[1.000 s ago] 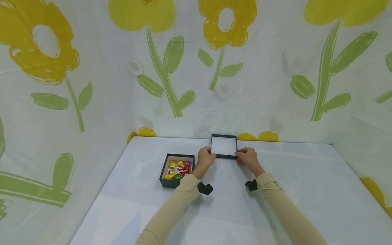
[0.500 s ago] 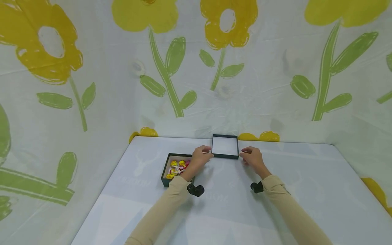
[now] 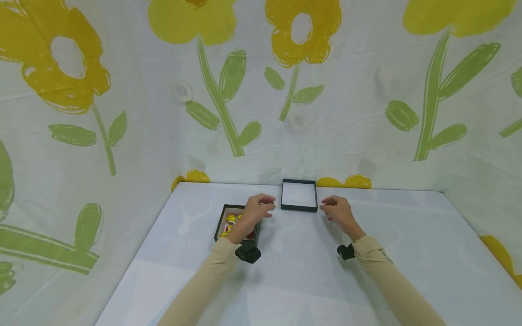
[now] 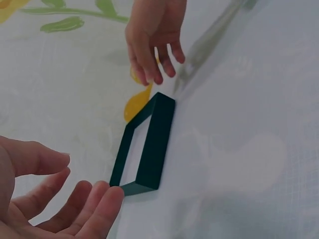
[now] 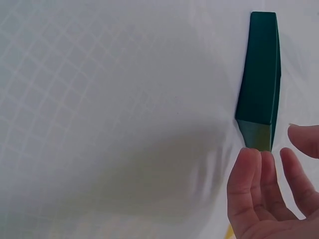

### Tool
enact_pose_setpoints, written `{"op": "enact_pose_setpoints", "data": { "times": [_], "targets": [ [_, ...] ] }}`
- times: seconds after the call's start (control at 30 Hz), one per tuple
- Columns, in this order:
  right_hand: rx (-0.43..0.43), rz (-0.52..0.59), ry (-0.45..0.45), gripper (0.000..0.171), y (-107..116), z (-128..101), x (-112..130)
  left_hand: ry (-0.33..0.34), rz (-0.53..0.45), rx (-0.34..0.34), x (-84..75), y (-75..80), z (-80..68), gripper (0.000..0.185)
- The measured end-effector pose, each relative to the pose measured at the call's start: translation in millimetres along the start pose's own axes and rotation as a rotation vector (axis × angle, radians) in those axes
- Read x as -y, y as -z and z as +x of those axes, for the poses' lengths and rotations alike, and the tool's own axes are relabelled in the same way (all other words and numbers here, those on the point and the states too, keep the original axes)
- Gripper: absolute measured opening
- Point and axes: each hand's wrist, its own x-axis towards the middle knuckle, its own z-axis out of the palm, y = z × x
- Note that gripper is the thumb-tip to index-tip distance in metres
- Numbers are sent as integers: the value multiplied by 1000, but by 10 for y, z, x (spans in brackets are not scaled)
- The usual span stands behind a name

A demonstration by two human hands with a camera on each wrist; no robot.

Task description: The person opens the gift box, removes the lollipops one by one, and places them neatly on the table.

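A dark green box lid point(image 3: 299, 196) with a white inside lies open side up near the back of the table; it also shows in the wrist views as lid point(image 4: 147, 149) and lid point(image 5: 260, 79). My left hand point(image 3: 258, 207) hovers left of it with relaxed fingers, holding nothing. My right hand point(image 3: 336, 209) hovers right of it, equally relaxed and apart from the lid. Under my left wrist sits the dark green box point(image 3: 221, 223) with colourful foil-wrapped sweets point(image 3: 230, 219), partly hidden by the hand.
The table point(image 3: 399, 235) carries a pale cloth with faint deer prints. Cloth walls with yellow flowers point(image 3: 302, 31) close in the back and left side. A black wrist camera point(image 3: 247, 253) sits under each forearm.
Both hands have let go of the lid and drawn back from it. The left hand has moved left, over the box of sweets. The lid stays where it was set.
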Motion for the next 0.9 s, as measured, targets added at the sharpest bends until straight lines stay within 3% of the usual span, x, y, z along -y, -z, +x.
{"op": "enact_pose_setpoints", "data": {
  "times": [0.33, 0.9],
  "targets": [
    [29, -2, 31, 33, 20, -98, 70, -41, -54, 39, -31, 190, -100, 23],
    [99, -11, 232, 35, -101, -268, 265, -18, -68, 6, -80, 453, -256, 28]
  ]
}}
